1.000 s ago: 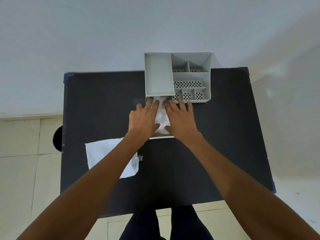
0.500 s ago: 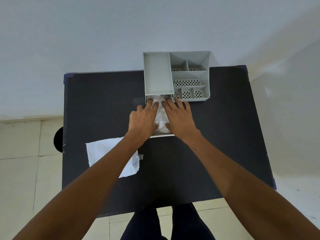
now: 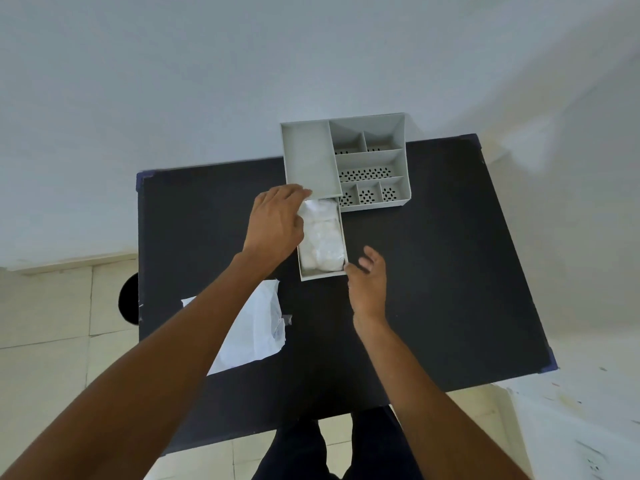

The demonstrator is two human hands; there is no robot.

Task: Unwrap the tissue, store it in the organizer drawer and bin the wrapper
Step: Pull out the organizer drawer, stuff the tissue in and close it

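Note:
A grey organizer (image 3: pixel 370 157) stands at the far edge of the black table (image 3: pixel 433 271). Its drawer (image 3: pixel 323 274) is pulled out toward me, and the white tissue (image 3: pixel 322 239) lies inside it. My left hand (image 3: pixel 277 223) rests on the drawer's left side, its fingertips reaching the organizer's front. Just off the drawer's near right corner is my right hand (image 3: pixel 370 282), fingers apart and holding nothing. The white wrapper (image 3: pixel 256 327) lies flat on the table at the near left, partly hidden by my left forearm.
A dark round bin (image 3: pixel 129 303) shows on the floor beyond the table's left edge. A white wall rises behind the table. My legs stand at the table's near edge.
Both hands were pressed flat over the tissue in the drawer. My right hand has pulled back to the drawer's near right corner, my left has slid to its left side, uncovering the tissue.

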